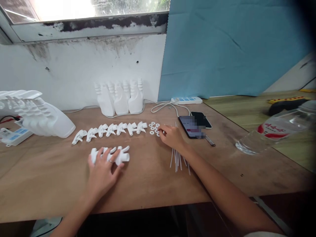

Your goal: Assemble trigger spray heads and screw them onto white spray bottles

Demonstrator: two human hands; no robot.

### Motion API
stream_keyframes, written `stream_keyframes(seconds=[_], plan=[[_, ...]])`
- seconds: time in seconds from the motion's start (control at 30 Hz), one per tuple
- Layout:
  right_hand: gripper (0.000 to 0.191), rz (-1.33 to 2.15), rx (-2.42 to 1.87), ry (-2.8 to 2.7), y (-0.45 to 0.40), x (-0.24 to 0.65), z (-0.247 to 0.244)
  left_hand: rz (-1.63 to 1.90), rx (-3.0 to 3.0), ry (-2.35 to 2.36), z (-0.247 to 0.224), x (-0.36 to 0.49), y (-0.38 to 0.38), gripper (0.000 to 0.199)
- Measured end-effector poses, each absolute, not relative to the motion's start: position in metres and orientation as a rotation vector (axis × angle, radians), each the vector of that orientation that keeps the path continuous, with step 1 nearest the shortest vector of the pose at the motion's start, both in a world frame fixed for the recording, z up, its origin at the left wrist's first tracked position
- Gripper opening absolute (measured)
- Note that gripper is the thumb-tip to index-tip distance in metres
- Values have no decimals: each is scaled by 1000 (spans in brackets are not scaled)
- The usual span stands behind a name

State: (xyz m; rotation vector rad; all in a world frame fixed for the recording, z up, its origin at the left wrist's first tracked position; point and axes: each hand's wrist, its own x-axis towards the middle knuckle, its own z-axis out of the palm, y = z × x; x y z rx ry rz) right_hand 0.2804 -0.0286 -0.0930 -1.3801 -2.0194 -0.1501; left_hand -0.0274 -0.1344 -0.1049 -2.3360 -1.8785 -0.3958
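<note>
My left hand [103, 169] lies with spread fingers over several white spray heads [124, 156] near the middle of the table, touching them. My right hand [170, 136] reaches to a group of small white rings [152, 128], its thumb and index finger pinched at the right side of the group; whatever is between the fingertips is too small to make out. Behind my left hand, a row of several white spray heads [102, 130] runs across the table. Thin white tubes [177, 161] lie partly under my right wrist.
White bottles [120, 102] stand against the wall, and more white bottles [54, 118] lie at the left by a power strip [18, 136]. Right of my right hand are a phone [190, 126], a dark device [204, 120], a cutter [210, 141] and a water bottle [266, 131].
</note>
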Motion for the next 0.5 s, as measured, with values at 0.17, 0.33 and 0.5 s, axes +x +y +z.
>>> stream_keyframes(seconds=[0.17,0.33,0.5], plan=[[19,-143,-1386,-2024,-29,280,-94,-472,-2416,-1822,-108,37,-121,49],[18,-123,-1387,-2041,-30,279,-95,-480,-2376,-1871,-110,55,-97,51],[19,-104,-1390,-2047,-30,278,-95,-559,-2376,-1824,-101,46,-96,62]])
